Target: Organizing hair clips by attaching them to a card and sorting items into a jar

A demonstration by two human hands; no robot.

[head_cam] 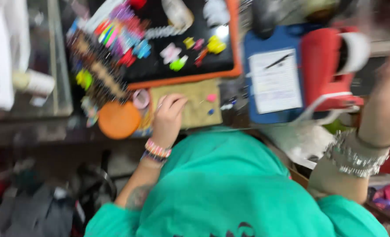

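- Left hand (pixel 168 116), fingers curled, presses on a tan mat (pixel 195 103); nothing visibly held.
- Right hand (pixel 386 105), blurred at three o'clock; its grip cannot be told.
- Orange lid (pixel 119 120) lies at the left hand's nine o'clock.
- Black tray (pixel 184 78) of bright clips sits at twelve o'clock.

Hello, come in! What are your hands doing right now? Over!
Left hand fingers down on tan mat, beside orange lid. Right hand raised, blurred, near red tool. Beads scattered close by.
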